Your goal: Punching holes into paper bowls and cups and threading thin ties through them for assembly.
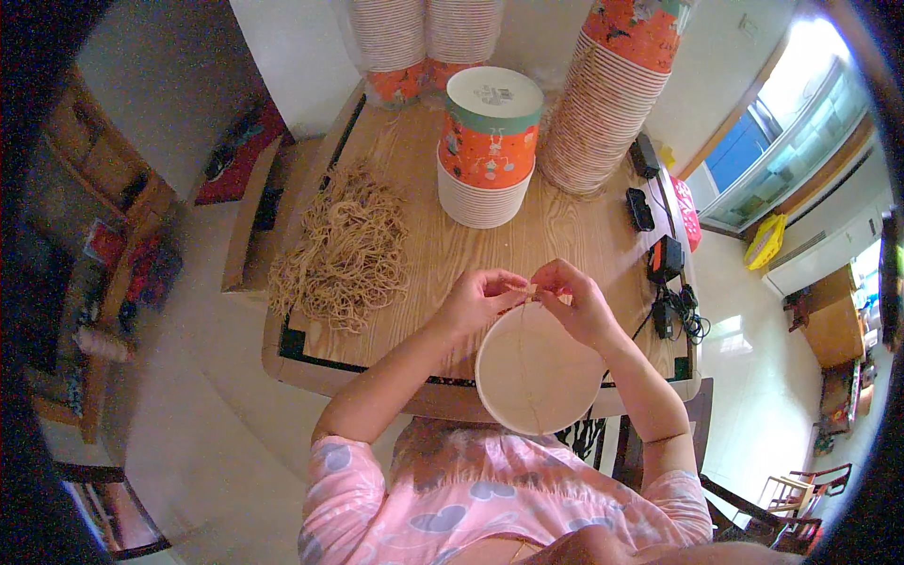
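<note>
A round white paper tub [539,372] is at the table's front edge, close to my body, its pale inside facing up. A thin tan string [525,363] runs across its opening from the far rim toward the near side. My left hand [488,294] and my right hand [572,299] meet at the far rim, fingertips pinched together on the string. Exactly how the string lies between the fingers is too small to make out. To the left lies a loose tangled heap of similar tan strings [350,250].
Beyond my hands stands an upside-down stack of orange and green printed paper tubs [490,155]. A tall leaning stack of tubs [607,104] rises at the back right, with wrapped stacks [391,42] at the back left. Black adapters and cables [667,273] line the wooden table's [424,282] right edge.
</note>
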Demonstrator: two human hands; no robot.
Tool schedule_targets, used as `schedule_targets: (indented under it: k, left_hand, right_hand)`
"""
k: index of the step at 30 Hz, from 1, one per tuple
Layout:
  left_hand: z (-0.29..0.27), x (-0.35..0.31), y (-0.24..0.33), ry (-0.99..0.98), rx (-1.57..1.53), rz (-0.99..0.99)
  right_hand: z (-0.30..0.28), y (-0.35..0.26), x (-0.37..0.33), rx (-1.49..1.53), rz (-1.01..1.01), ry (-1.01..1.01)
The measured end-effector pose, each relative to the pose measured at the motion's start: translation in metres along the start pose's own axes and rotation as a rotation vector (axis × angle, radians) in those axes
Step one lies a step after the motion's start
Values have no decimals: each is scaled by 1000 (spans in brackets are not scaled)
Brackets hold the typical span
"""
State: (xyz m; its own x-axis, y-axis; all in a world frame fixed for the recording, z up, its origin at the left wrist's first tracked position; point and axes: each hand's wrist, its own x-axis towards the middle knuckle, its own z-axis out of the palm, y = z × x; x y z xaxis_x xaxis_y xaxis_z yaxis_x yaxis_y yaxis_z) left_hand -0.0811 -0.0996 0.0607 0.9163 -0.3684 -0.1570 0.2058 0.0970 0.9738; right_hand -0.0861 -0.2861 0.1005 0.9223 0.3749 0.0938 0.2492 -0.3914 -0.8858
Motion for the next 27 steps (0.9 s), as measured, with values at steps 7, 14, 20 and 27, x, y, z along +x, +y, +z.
schedule_targets:
  k: [7,14,20,27]
  left_hand:
    - [-7,-6,-7,103,-63,107]
    - [-8,-15,12,120,302,202]
    - [-12,-7,8,40,306,111]
    - [-8,-3,10,88,247,220]
  right_hand:
    - [0,1,0,45,-6,-3]
    - [-1,0,1,19,1,-7]
    - [1,-7,1,-16,33,-14]
    - [1,-6,2,-156,54,-49]
